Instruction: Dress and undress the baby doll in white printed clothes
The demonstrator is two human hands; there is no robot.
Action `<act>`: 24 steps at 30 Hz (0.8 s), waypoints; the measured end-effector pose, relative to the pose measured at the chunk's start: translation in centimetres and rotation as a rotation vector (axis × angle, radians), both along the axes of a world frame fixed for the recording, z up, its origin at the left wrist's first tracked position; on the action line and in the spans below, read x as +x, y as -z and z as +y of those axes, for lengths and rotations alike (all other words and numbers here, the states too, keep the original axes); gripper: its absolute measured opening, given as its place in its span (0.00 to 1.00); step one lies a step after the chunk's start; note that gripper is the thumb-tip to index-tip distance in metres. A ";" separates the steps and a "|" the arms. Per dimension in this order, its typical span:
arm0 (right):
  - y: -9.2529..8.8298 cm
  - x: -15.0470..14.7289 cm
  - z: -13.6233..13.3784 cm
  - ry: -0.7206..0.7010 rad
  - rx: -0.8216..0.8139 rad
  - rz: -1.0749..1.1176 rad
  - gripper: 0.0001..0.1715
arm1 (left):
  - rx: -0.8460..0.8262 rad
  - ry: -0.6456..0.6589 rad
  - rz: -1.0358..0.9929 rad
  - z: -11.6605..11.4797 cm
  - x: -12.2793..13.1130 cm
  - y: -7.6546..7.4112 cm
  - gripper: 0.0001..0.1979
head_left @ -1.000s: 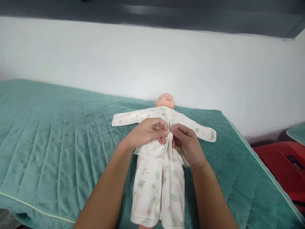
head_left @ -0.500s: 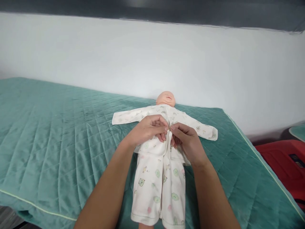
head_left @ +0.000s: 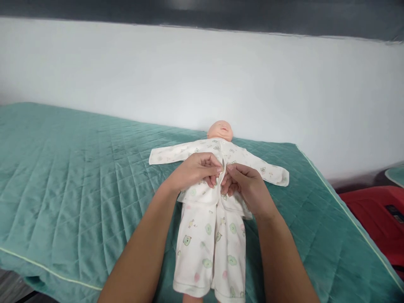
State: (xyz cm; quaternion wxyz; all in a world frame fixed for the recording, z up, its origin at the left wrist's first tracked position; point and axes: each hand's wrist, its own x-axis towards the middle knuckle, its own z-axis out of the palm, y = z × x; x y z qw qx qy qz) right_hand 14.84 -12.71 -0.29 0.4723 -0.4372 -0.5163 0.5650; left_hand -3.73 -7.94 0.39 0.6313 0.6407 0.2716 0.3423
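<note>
A baby doll (head_left: 220,130) lies on its back, dressed in a white printed baby jacket (head_left: 202,194) and matching trousers (head_left: 197,248). The jacket's sleeves are spread out to both sides. Over the chest, my left hand (head_left: 202,169) pinches the front edge of the jacket between thumb and index finger. Just to its right, my right hand (head_left: 244,181) is closed with thumb and forefinger pressed together on the other front edge. A narrow gap shows between the two edges at the fingertips. Whether a fastener sits in the fingers is too small to tell.
The doll lies on a green quilted bed cover (head_left: 94,189) with pale piping, close to a white wall (head_left: 158,75). A red plastic object (head_left: 372,219) stands beyond the cover's right edge. A dark band runs along the top of the wall.
My fingertips, nearly touching before, are now slightly apart, and the jacket's front edges show a small gap between them. The doll stays in place.
</note>
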 end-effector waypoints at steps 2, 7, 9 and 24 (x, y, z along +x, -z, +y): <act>0.0 0.1 0.0 -0.003 -0.003 0.013 0.20 | -0.003 -0.012 0.011 0.1 0.0 0.1 0.11; 0.1 0.1 0.1 -0.005 -0.011 0.019 0.16 | -0.022 -0.054 0.053 0.1 -0.2 -0.2 0.12; 0.2 0.2 0.1 -0.003 -0.011 0.005 0.16 | -0.033 -0.066 0.073 0.0 -0.3 -0.3 0.12; -0.2 -0.1 -0.2 0.040 -0.016 0.043 0.15 | 0.032 -0.046 0.174 -0.4 -0.4 -1.1 0.10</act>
